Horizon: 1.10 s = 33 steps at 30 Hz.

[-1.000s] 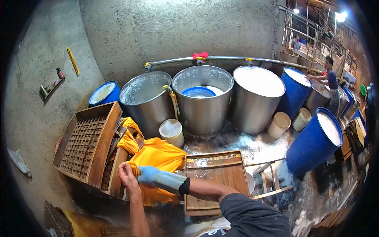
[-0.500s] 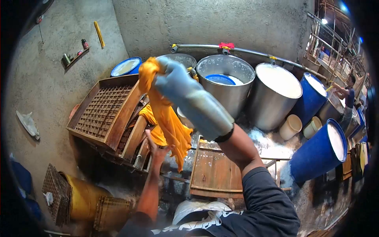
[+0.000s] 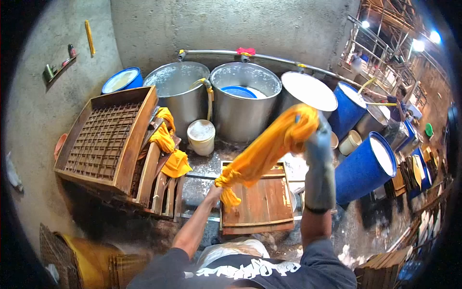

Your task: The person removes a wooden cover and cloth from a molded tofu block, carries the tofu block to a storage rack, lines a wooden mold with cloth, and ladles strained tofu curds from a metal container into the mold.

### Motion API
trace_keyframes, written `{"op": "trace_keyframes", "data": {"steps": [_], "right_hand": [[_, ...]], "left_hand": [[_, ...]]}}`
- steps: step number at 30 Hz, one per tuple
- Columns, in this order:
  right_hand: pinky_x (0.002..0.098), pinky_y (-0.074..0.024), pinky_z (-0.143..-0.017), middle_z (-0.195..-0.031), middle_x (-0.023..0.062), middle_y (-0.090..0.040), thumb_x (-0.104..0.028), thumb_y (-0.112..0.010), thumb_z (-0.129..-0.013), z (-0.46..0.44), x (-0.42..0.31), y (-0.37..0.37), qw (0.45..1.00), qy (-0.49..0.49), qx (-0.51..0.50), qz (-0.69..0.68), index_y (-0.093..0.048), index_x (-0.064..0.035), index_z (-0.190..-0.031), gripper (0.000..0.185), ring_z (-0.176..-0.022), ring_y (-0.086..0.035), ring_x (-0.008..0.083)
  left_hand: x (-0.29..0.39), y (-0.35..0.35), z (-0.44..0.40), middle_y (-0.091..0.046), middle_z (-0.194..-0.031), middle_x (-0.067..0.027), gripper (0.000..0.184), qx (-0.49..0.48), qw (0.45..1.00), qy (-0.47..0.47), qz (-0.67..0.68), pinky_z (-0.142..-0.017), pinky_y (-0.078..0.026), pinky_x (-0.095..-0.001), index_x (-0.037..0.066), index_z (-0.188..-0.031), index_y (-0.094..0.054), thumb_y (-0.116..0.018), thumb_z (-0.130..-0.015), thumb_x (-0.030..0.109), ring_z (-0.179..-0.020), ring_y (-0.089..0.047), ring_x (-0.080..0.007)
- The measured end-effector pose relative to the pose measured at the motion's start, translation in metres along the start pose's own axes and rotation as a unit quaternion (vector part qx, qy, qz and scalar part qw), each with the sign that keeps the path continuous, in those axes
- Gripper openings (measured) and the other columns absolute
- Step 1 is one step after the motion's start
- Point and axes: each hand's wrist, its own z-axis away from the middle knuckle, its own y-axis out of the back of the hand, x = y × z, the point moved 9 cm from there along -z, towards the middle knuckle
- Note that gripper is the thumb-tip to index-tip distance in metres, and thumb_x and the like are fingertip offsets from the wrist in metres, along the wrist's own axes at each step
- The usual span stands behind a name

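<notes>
A yellow-orange cloth is stretched slantwise in front of me, between my two hands. My bare left hand is closed round its lower end, where the fabric bunches up. At the upper right, my right hand, in a long blue-grey rubber glove, grips the other end; folds of cloth partly hide its fingers. Under the cloth lies a wooden tray with a plank surface. More yellow cloth hangs over wooden frames to the left.
A wooden crate with a lattice rests on the frames. Steel vats, a white bucket and blue drums stand beyond, several holding white contents. A pipe runs along the wall. Another person is at the far right.
My right hand has swung right with the cloth, drawing it out from a hanging bundle. My left hand, open before near the frames, now holds the lower end. The view has shifted right.
</notes>
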Motion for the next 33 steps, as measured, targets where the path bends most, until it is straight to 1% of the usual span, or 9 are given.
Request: {"op": "trace_keyframes", "data": {"steps": [3,6,9,14,19,22,25,29,33], "right_hand": [[0.0283,-0.0493,-0.092,-0.110,0.0072,-0.066,0.004,-0.058,-0.086,0.087,0.134,0.082,0.990,-0.061,0.047,0.118,-0.061,-0.0028,-0.122,0.038,-0.103,-0.062,0.0164],[0.0292,-0.0534,-0.071,-0.092,0.0065,-0.070,0.001,-0.060,-0.075,0.209,0.267,0.141,0.860,-0.400,0.099,0.300,-0.065,-0.0020,-0.115,0.041,-0.083,-0.065,0.0166],[0.0292,-0.0531,-0.070,-0.089,0.0041,-0.070,0.002,-0.057,-0.076,0.287,0.393,0.147,0.931,-0.289,0.160,0.154,-0.070,-0.0036,-0.097,0.025,-0.080,-0.064,0.0142],[0.0311,-0.0536,-0.088,-0.108,0.0077,-0.067,0.006,-0.054,-0.081,0.202,0.406,0.033,0.932,-0.288,0.151,-0.159,-0.064,-0.0030,-0.119,0.040,-0.097,-0.064,0.0178],[0.0313,-0.0507,-0.090,-0.115,0.0090,-0.065,-0.019,-0.071,-0.084,0.122,0.337,-0.059,0.968,-0.249,-0.010,-0.019,-0.056,0.0003,-0.128,0.050,-0.104,-0.062,0.0185],[0.0346,-0.0512,-0.087,-0.105,0.0129,-0.068,-0.027,-0.072,-0.082,0.152,0.352,-0.049,0.963,-0.246,-0.073,0.087,-0.062,-0.0038,-0.122,0.047,-0.097,-0.065,0.0212],[0.0374,-0.0522,-0.082,-0.098,0.0183,-0.069,-0.029,-0.070,-0.080,0.222,0.374,0.018,0.938,-0.229,-0.117,0.232,-0.066,-0.0073,-0.116,0.043,-0.090,-0.067,0.0285],[0.0451,-0.0511,-0.094,-0.124,0.0117,-0.064,-0.046,-0.068,-0.078,0.350,0.430,0.140,0.742,-0.382,-0.302,0.461,-0.065,-0.0187,-0.121,0.050,-0.115,-0.062,0.0307],[0.0508,-0.0494,-0.088,-0.113,0.0093,-0.065,-0.051,-0.073,-0.073,0.383,0.431,0.210,0.589,-0.356,-0.441,0.576,-0.063,-0.0157,-0.110,0.052,-0.108,-0.063,0.0306]], "left_hand": [[0.035,-0.030,0.028,-0.069,-0.105,-0.0054,0.035,-0.080,0.995,-0.003,0.061,-0.082,-0.053,-0.0341,0.003,-0.120,-0.062,-0.066,-0.086,0.011,-0.092,-0.066,-0.0165],[0.056,-0.026,0.004,-0.068,-0.108,-0.0067,0.035,-0.077,0.992,-0.080,0.063,-0.086,-0.053,-0.0346,0.002,-0.119,-0.061,-0.066,-0.084,0.005,-0.094,-0.066,-0.0180],[0.121,-0.034,-0.006,-0.066,-0.107,-0.0072,0.038,-0.008,0.988,-0.131,0.083,-0.087,-0.054,-0.0365,0.002,-0.118,-0.059,-0.068,-0.081,0.003,-0.093,-0.066,-0.0206],[0.319,-0.003,0.017,-0.064,-0.105,-0.0069,0.031,0.006,0.921,-0.345,0.181,-0.087,-0.055,-0.0401,0.005,-0.114,-0.058,-0.065,-0.085,0.013,-0.098,-0.065,-0.0220],[0.532,0.073,0.160,-0.063,-0.118,-0.0130,0.037,0.226,0.790,-0.529,0.213,-0.095,-0.053,-0.0354,0.001,-0.128,-0.057,-0.061,-0.095,0.018,-0.109,-0.062,-0.0237],[0.590,0.155,0.242,-0.060,-0.128,-0.0146,0.040,0.391,0.624,-0.671,-0.085,-0.101,-0.047,-0.0365,0.001,-0.133,-0.055,-0.060,-0.096,0.014,-0.116,-0.059,-0.0249],[0.581,0.198,0.287,-0.057,-0.136,-0.0133,0.046,0.502,0.522,-0.639,-0.261,-0.105,-0.041,-0.0364,-0.004,-0.135,-0.053,-0.057,-0.100,0.026,-0.118,-0.058,-0.0228],[0.449,0.242,0.284,-0.052,-0.139,-0.0157,0.062,0.614,0.684,-0.244,-0.309,-0.111,-0.032,-0.0366,-0.004,-0.143,-0.042,-0.061,-0.098,0.034,-0.130,-0.047,-0.0228],[0.299,0.085,0.232,-0.055,-0.111,-0.0074,0.044,0.491,0.660,-0.388,-0.415,-0.093,-0.043,-0.0292,0.002,-0.141,-0.044,-0.056,-0.100,0.014,-0.099,-0.052,-0.0183]]}}
